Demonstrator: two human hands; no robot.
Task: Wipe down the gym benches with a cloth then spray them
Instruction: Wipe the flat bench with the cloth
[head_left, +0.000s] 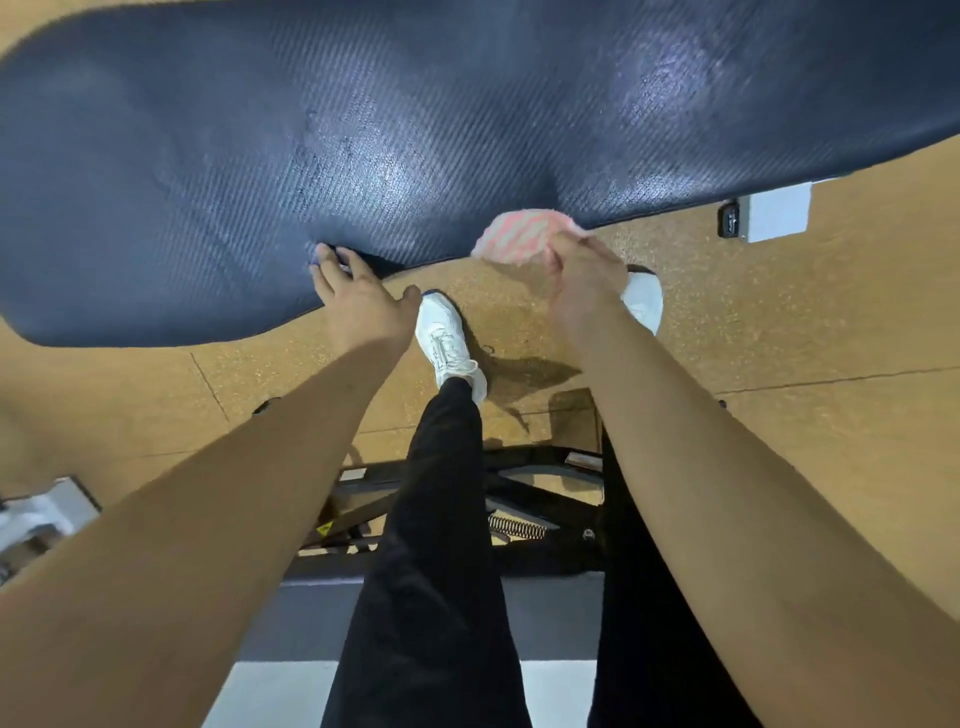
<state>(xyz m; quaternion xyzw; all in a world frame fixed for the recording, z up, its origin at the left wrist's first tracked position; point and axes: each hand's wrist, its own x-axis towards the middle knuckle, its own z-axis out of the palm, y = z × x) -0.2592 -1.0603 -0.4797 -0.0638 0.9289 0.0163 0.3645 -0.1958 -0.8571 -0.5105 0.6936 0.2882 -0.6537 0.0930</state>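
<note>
Floor (779, 332): tan and speckled under you, with thin dark seams crossing it.
Left shoe (448, 340): white, laced, flat on the floor below you.
Right shoe (645, 301): white, only partly in view, well apart from the left shoe.
Trousers (431, 545): black, covering both your legs.
Black frame (524, 488): metal bars low on the floor behind your feet.
Spring (517, 527): a coil lying along the black frame.
Yellow sticker (324, 530): small, on the frame's left part; too small to read.
White block (774, 213): box-shaped, with a dark end, far to your right.
Grey band (306, 613): a floor strip near the bottom, a white patch (270, 691) below it.
</note>
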